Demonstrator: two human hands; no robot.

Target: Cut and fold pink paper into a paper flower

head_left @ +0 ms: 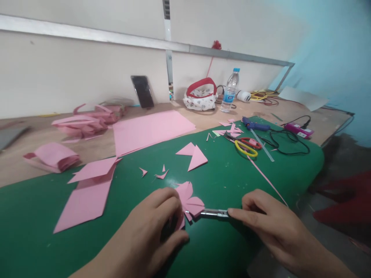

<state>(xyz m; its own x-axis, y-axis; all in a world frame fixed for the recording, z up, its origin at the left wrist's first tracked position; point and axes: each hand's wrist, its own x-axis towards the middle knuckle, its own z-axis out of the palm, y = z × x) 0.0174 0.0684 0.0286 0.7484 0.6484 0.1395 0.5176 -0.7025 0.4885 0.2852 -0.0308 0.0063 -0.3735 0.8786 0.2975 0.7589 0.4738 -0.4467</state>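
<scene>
A pink paper flower (pixel 189 200) with rounded petals is at the front of the green mat. My left hand (pixel 155 226) is closed on its left side, fingers curled and partly hiding it. From the right, my right hand (pixel 268 222) grips a slim silver metal tool (pixel 214 212), perhaps a craft knife, with the forefinger laid along its end. The tool lies against a lower right petal, and part of its length is hidden by the paper. Just beyond the flower lie small pink paper scraps (pixel 162 175) and two larger pink triangles (pixel 198 157).
Folded pink paper (pixel 87 200) and a pink sheet stack (pixel 150 129) lie left. Scissors (pixel 246 148), a blue glue gun (pixel 255 124) and its cord are at right. Behind stand a water bottle (pixel 230 92), a white-and-red pouch (pixel 200 96) and a phone (pixel 142 92).
</scene>
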